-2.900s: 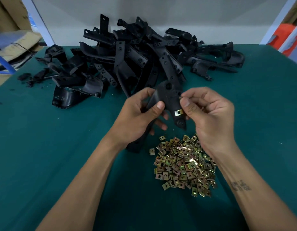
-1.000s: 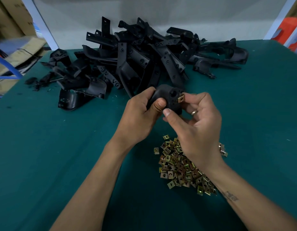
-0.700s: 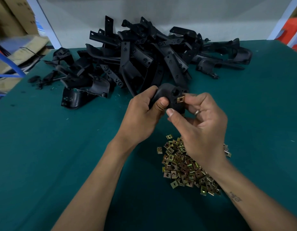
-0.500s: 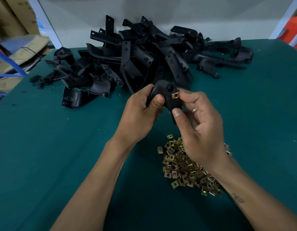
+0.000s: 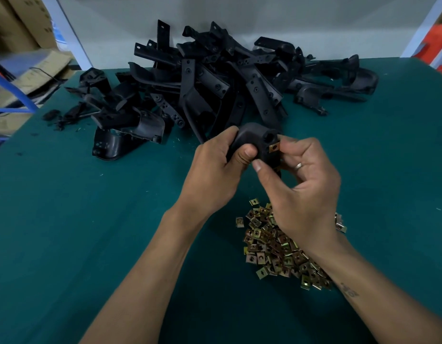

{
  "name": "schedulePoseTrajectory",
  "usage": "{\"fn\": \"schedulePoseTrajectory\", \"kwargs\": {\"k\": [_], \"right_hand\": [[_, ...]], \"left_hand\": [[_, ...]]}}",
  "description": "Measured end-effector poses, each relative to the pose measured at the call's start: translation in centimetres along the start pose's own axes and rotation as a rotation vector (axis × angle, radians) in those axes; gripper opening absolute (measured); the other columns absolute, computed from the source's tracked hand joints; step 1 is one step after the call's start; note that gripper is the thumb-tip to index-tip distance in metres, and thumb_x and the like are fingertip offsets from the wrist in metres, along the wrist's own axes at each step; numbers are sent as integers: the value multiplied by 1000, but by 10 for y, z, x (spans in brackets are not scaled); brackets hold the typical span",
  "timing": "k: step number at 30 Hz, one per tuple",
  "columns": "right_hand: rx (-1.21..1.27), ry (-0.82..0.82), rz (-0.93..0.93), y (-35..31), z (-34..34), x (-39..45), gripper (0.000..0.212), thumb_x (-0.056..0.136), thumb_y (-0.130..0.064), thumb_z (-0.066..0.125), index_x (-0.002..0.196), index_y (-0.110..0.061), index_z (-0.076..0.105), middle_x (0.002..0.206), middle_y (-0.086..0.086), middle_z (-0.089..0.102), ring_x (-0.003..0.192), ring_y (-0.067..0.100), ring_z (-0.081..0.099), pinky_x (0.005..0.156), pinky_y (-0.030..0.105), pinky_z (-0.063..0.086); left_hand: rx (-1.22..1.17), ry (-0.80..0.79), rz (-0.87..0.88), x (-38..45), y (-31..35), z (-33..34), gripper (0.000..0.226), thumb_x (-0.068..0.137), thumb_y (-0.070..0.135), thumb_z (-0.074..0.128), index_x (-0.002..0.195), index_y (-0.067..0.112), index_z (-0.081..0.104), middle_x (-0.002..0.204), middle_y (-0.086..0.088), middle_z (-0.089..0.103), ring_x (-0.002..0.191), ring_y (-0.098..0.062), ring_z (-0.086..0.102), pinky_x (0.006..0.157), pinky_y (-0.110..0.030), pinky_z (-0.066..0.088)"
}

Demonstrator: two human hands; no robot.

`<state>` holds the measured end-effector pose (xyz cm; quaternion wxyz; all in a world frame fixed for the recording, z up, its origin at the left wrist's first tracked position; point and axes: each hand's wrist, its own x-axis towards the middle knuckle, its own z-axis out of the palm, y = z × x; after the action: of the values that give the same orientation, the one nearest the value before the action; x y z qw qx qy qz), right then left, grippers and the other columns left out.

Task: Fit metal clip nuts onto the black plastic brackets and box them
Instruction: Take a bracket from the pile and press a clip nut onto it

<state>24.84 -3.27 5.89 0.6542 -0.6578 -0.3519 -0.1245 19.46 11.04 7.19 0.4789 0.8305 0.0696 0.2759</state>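
My left hand (image 5: 215, 175) grips a curved black plastic bracket (image 5: 257, 142) above the middle of the green table. A brass-coloured clip nut (image 5: 274, 147) sits at the bracket's right edge, and the fingers of my right hand (image 5: 302, 184) curl round the bracket there and touch the nut. Just below my hands a heap of loose clip nuts (image 5: 272, 247) lies on the table, partly hidden by my right wrist. A big pile of black brackets (image 5: 215, 80) fills the back of the table.
The green table top (image 5: 91, 219) stretches wide on the left and right of my arms. Cardboard boxes (image 5: 21, 26) and a blue frame (image 5: 16, 98) stand beyond the table's left edge. A white wall closes the back; something orange (image 5: 438, 43) shows at the far right.
The bracket has been turned in my hands and lifted a little away from the nut heap. My right hand has shifted its fingers along the bracket's right edge, where the nut now sits.
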Motion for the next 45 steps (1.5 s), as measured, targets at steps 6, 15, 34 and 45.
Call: {"fn": "schedulePoseTrajectory", "kwargs": {"k": [6,15,34,45], "right_hand": [[94,-128,-16,8,-1,2,24,94,-4,68,110,-7,50,147,7,58,139,19,53,108,56,46],[93,-140,-48,10,-4,5,28,94,-5,69,107,-13,46,141,8,63,132,22,59,103,60,49],[-174,-134,-75,5,-11,20,26,89,-19,81,110,-5,71,118,-4,73,114,4,67,96,22,52],[-504,-36,-500,16,-10,20,30,95,-18,76,109,8,74,114,16,73,104,26,72,103,49,52]], "left_hand": [[54,26,3,-1,-1,-1,43,100,50,52,88,9,54,65,-10,55,55,-29,49,48,-49,41],[186,80,35,-4,2,1,48,97,62,46,85,16,52,62,5,49,53,-13,43,48,-42,39],[199,180,61,-6,0,2,51,98,59,48,78,12,48,58,5,45,50,-10,37,44,-22,27],[18,129,49,-7,4,0,53,96,57,52,83,6,53,64,-15,53,54,-37,47,47,-53,42]]}}
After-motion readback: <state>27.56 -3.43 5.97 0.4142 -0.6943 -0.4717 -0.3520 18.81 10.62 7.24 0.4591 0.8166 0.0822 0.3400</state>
